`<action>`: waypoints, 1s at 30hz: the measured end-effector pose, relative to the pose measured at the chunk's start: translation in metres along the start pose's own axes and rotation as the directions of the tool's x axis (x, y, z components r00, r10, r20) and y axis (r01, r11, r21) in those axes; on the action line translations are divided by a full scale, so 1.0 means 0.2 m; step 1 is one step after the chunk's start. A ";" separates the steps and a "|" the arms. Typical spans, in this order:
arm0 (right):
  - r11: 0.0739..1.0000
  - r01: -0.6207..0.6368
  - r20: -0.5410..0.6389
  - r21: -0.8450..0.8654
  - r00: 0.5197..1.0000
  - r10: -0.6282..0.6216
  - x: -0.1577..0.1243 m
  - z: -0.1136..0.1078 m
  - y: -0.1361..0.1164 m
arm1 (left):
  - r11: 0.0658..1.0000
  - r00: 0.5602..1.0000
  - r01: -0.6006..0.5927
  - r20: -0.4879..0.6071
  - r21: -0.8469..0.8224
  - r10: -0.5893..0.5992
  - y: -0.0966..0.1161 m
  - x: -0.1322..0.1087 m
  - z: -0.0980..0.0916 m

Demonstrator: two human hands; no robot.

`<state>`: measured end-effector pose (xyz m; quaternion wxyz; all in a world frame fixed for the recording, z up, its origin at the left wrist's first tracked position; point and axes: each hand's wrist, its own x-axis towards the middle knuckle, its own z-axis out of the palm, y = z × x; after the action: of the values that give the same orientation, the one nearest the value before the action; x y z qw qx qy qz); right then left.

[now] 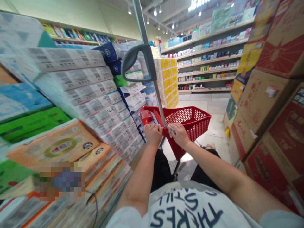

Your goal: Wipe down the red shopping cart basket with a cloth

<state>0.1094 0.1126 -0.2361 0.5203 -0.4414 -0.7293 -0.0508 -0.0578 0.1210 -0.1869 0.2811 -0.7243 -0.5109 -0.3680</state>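
Note:
A red plastic shopping cart with a slotted basket stands in front of me in a shop aisle. My left hand has its fingers closed over the near rim of the cart, on the left. Just right of it, my right hand is wrapped over the same rim, and a small pale patch shows at its fingers that I cannot make out. Between the hands rises a metal pole with a grey loop handle on it. Inside the visible basket I make out only red walls and floor.
Stacked tissue packs line the left side, with orange packs nearer me. Cardboard cartons rise close on the right. Ahead, pale floor leads to shelves of small goods. Yellow packs stand beyond the cart.

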 end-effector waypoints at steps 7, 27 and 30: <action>0.998 -0.052 -0.009 -0.029 0.999 0.052 -0.06 0.01 0.00 | 0.999 0.999 0.031 0.022 -0.036 -0.030 -0.01 0.01 0.01; 0.980 0.064 0.283 -0.186 0.959 -0.009 -0.20 0.07 0.03 | 0.999 0.998 0.038 0.043 0.013 -0.038 -0.03 0.04 0.03; 0.980 0.091 0.291 -0.177 0.956 -0.036 -0.21 0.08 0.01 | 0.999 0.998 0.044 0.044 -0.005 -0.044 -0.03 0.04 0.03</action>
<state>0.1022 0.0969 -0.2771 0.3632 -0.4675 -0.8027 -0.0717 -0.0600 0.1312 -0.1842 0.2597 -0.7215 -0.5317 -0.3595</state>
